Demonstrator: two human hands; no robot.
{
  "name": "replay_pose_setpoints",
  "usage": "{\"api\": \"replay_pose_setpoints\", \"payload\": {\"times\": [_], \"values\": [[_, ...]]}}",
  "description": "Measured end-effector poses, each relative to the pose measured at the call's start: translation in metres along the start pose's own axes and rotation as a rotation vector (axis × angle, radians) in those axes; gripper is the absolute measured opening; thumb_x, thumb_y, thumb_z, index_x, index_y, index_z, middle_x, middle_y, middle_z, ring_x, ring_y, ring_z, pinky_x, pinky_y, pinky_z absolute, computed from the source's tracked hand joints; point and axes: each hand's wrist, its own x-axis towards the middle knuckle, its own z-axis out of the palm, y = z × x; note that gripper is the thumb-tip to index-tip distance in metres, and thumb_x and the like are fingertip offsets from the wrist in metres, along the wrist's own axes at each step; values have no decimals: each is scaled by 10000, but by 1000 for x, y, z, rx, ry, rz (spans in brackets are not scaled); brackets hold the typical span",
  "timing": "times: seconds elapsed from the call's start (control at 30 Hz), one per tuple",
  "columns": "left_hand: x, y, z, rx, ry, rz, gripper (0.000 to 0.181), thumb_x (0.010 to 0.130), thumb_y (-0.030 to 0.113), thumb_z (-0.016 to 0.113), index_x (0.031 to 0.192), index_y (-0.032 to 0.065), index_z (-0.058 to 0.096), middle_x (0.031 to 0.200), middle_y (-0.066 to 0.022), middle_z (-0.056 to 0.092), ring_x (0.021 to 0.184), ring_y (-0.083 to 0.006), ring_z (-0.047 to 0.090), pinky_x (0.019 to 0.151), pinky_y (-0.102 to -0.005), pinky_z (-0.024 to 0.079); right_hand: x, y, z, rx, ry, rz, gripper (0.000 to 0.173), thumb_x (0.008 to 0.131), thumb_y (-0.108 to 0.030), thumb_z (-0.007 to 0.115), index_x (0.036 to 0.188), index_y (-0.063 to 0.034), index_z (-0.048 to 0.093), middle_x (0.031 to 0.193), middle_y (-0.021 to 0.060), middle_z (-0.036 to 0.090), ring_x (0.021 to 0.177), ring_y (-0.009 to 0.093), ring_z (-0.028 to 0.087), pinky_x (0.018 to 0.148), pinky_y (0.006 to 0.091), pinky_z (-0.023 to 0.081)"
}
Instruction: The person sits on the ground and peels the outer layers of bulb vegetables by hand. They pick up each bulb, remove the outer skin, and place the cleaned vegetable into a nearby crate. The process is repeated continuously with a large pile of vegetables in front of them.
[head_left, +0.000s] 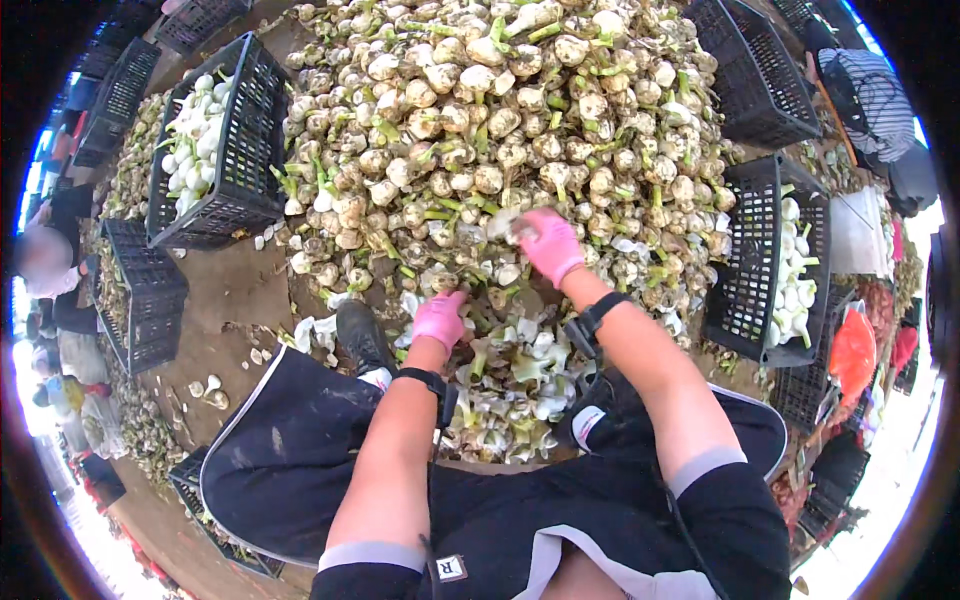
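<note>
A large heap of unpeeled garlic bulbs (502, 124) with dirty skins and cut green stems rises in front of me. My left hand (440, 321), in a pink glove, is at the heap's near edge with its fingers against a dirty bulb (444, 281); whether it grips the bulb is unclear. My right hand (551, 244), also pink-gloved, is further forward and to the right, over the heap. Its fingertips are blurred beside a pale bulb or skin, and the hold cannot be made out. Stripped skins and leaves (521, 375) lie between my legs.
Black plastic crates of cleaned white garlic stand at the left (251, 142) and right (742, 255). Another black crate (757, 75) is at the upper right, and one more (142, 300) at the left. Other people sit at both edges. My shoe (361, 334) touches the heap's near edge.
</note>
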Motion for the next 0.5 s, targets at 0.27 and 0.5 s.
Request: {"api": "replay_pose_setpoints", "payload": {"times": [0.27,0.5], "values": [[-15,-16,-19,106,-14,-100,527,738,124,604,1259,182,554,1253,-127,547,1094,-323,570,923,-403,472,-40,7,-29,223,-551,341,517,692,-162,583,1207,-146,618,1054,158,673,966,292,646,869,359,508],[-40,27,31,50,-271,-134,714,726,248,663,1395,176,424,1481,-193,315,1252,-387,457,1020,-410,410,-126,-24,30,-379,-707,228,765,758,-276,614,1441,-91,324,1485,206,293,1367,375,301,1117,434,285]]}}
